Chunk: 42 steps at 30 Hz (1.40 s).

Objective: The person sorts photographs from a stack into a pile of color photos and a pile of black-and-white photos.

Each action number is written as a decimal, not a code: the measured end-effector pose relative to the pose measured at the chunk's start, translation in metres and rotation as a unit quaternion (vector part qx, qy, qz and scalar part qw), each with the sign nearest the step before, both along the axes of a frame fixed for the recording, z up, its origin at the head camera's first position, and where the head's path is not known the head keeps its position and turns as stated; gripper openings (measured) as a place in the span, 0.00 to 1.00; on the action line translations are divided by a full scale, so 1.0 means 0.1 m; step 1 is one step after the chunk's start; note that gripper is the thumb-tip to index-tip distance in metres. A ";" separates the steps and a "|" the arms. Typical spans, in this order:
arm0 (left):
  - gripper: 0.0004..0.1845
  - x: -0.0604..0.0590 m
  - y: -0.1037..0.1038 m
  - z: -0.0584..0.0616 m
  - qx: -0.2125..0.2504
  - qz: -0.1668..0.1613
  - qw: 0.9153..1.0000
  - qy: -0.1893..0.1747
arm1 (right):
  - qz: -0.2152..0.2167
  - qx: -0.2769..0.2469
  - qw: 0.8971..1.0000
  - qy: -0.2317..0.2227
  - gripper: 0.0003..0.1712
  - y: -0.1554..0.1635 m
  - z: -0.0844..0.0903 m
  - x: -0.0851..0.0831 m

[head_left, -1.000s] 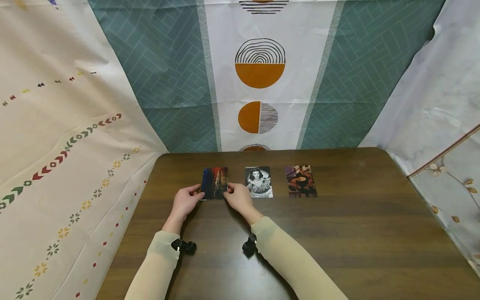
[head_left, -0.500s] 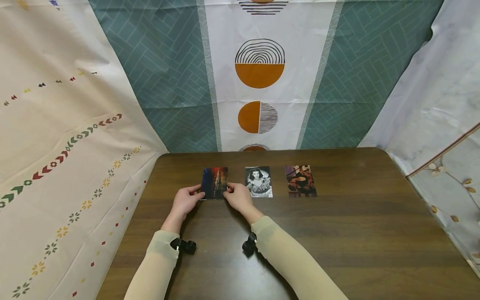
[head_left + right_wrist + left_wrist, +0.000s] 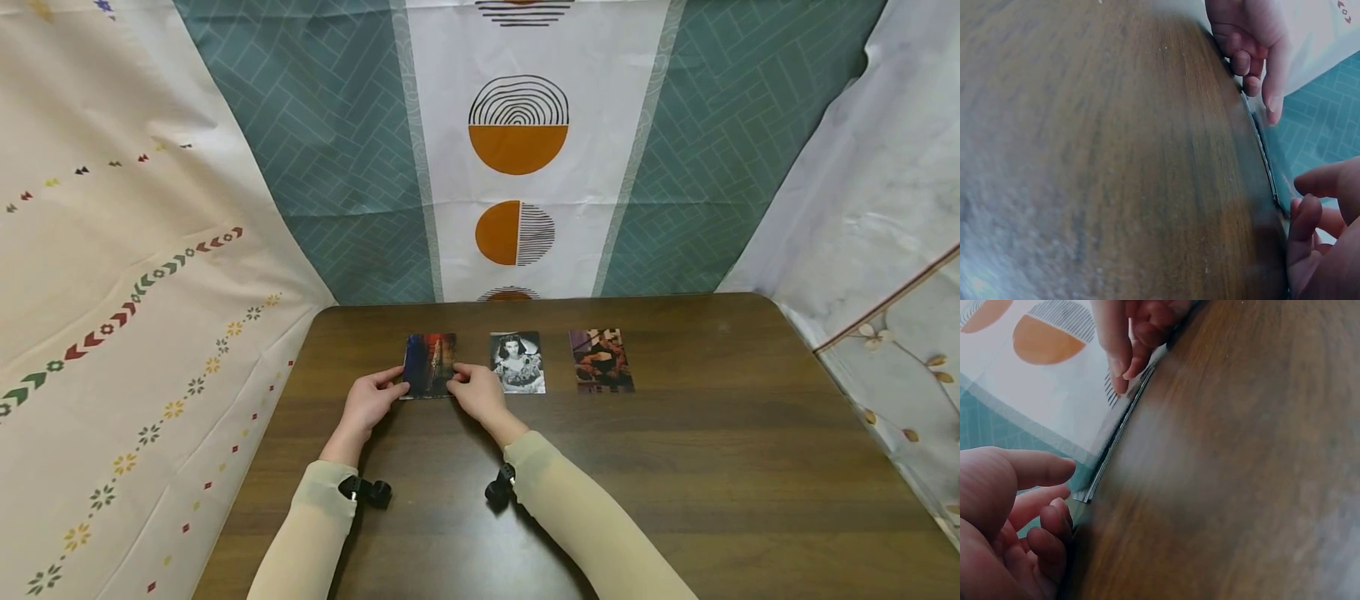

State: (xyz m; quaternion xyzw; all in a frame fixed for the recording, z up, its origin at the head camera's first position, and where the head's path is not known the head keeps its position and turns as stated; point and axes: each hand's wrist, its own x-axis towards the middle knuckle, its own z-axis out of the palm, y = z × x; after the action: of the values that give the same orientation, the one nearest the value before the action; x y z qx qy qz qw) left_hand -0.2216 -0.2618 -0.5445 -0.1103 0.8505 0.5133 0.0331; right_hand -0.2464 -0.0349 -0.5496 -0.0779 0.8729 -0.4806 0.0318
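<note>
A small stack of picture cards (image 3: 429, 365), dark blue and red on top, lies at the left of the table's far part; thin layered edges show in the left wrist view. My left hand (image 3: 369, 402) holds its left side, thumb at the near corner. At the right side my right hand (image 3: 480, 393) grips with thumb and index finger. The wrist views show both hands' other fingers curled beside the stack (image 3: 1119, 437). Just right of my right hand lies a black-and-white portrait card (image 3: 519, 363). Farther right is a dark, reddish-brown picture card (image 3: 602, 361).
The brown wooden table (image 3: 675, 492) stretches toward me and to the right. A teal and white patterned cloth (image 3: 360, 150) hangs behind its far edge. Pale patterned cloths flank it left (image 3: 150, 350) and right (image 3: 885, 292). Black cameras sit on both wrists.
Both hands stay at the sides of the stack. The top card has shifted very slightly, with a pale edge showing under its near side. The other two cards lie still.
</note>
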 end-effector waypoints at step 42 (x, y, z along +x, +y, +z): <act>0.22 0.03 0.04 0.01 -0.021 -0.008 1.000 0.016 | -0.052 -0.134 0.989 -0.045 0.25 -0.02 0.05 0.02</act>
State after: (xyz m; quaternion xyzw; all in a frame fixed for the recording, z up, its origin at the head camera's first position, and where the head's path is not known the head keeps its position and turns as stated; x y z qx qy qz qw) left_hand -0.2183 -0.2577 -0.5439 -0.0959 0.8625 0.4964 0.0218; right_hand -0.2443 -0.0369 -0.5449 -0.0144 0.8010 -0.5975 0.0353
